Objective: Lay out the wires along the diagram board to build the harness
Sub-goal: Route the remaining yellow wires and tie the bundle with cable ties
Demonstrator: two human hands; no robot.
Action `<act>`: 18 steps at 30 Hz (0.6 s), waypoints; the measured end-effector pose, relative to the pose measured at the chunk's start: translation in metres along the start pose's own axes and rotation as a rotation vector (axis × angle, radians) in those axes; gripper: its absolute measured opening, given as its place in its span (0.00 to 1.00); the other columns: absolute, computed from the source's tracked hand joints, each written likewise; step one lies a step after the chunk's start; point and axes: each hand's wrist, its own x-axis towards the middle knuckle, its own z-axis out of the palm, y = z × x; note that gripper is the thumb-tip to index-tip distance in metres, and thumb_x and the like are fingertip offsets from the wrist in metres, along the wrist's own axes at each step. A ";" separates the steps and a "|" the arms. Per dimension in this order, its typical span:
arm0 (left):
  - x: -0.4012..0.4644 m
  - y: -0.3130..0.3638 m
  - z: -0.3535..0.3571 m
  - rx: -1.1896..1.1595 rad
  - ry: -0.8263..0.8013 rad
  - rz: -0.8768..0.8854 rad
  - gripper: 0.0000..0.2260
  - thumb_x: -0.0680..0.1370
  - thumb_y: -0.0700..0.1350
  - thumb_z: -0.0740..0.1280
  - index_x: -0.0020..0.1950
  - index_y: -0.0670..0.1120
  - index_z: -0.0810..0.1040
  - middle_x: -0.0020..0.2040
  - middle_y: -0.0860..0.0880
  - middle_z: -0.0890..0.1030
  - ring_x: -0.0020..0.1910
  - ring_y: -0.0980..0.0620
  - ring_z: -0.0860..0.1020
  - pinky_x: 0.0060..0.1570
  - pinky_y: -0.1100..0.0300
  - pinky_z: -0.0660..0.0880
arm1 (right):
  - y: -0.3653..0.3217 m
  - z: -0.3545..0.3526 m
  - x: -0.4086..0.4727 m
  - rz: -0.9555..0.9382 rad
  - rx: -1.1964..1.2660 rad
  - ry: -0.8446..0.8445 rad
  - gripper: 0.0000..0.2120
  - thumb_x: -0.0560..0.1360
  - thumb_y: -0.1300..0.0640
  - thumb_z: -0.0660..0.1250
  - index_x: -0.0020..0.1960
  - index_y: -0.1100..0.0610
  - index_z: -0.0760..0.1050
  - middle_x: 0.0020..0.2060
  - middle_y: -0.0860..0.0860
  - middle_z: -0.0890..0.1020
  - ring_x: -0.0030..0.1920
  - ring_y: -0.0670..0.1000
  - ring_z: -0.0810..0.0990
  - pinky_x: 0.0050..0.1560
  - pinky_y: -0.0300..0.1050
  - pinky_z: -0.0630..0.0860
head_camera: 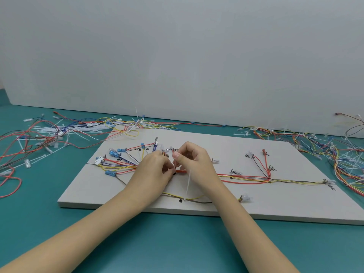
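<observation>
A white diagram board [285,205] lies flat on the teal table with coloured wires laid along its drawn lines. The red, yellow and dark wire bundle [248,179] runs from the board's middle to the right. Blue connectors [114,153] and a white plug [99,160] fan out at the left. My left hand [152,170] and my right hand [194,162] meet over the bundle's centre, fingers curled. Both pinch a thin white cable tie [174,165] at the red wires. A second white cable tie [188,186] stands up from the yellow and brown wires near the front edge.
Loose wires and white cable ties [49,133] lie in a heap on the table at the back left. A second tangle of wires [325,146] spreads along the right. A pale wall panel [177,56] stands behind the board.
</observation>
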 end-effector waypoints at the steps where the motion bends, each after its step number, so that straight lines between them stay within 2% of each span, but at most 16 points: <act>1: 0.000 0.000 0.001 0.017 -0.004 0.017 0.03 0.76 0.44 0.70 0.45 0.47 0.84 0.37 0.58 0.68 0.42 0.54 0.68 0.40 0.61 0.59 | -0.001 0.000 0.000 0.007 0.028 -0.002 0.04 0.76 0.69 0.65 0.42 0.68 0.74 0.33 0.58 0.77 0.33 0.49 0.75 0.35 0.35 0.72; 3: 0.000 -0.001 0.002 0.028 -0.015 0.044 0.03 0.76 0.45 0.70 0.46 0.46 0.83 0.36 0.59 0.65 0.44 0.54 0.66 0.40 0.60 0.58 | -0.002 -0.001 0.000 0.025 0.076 -0.006 0.04 0.76 0.70 0.65 0.43 0.69 0.74 0.32 0.58 0.77 0.30 0.47 0.74 0.34 0.35 0.72; 7: 0.000 -0.002 0.001 0.057 -0.033 0.098 0.05 0.77 0.45 0.70 0.46 0.45 0.83 0.39 0.54 0.67 0.45 0.53 0.66 0.41 0.60 0.58 | -0.004 0.000 -0.001 0.073 0.115 -0.021 0.07 0.76 0.70 0.65 0.40 0.65 0.73 0.32 0.58 0.77 0.28 0.44 0.74 0.34 0.36 0.71; 10: -0.001 -0.002 0.001 0.063 -0.030 0.121 0.05 0.77 0.45 0.69 0.45 0.45 0.82 0.40 0.53 0.67 0.45 0.53 0.65 0.41 0.61 0.58 | -0.003 -0.001 -0.001 0.114 0.130 -0.022 0.09 0.76 0.70 0.65 0.37 0.63 0.72 0.31 0.58 0.77 0.26 0.42 0.73 0.30 0.32 0.68; 15: -0.004 0.002 -0.004 0.109 -0.029 0.162 0.06 0.78 0.46 0.66 0.45 0.46 0.81 0.41 0.52 0.68 0.49 0.49 0.72 0.44 0.57 0.68 | -0.002 -0.007 0.002 0.191 0.168 -0.060 0.07 0.77 0.65 0.66 0.40 0.63 0.74 0.29 0.54 0.79 0.29 0.46 0.78 0.32 0.35 0.73; 18: -0.004 0.003 -0.014 0.041 0.027 0.185 0.06 0.76 0.48 0.69 0.43 0.47 0.82 0.40 0.52 0.73 0.39 0.54 0.73 0.41 0.57 0.71 | -0.003 -0.012 0.004 0.222 0.240 0.009 0.09 0.78 0.57 0.66 0.42 0.62 0.77 0.32 0.55 0.81 0.32 0.50 0.80 0.36 0.40 0.77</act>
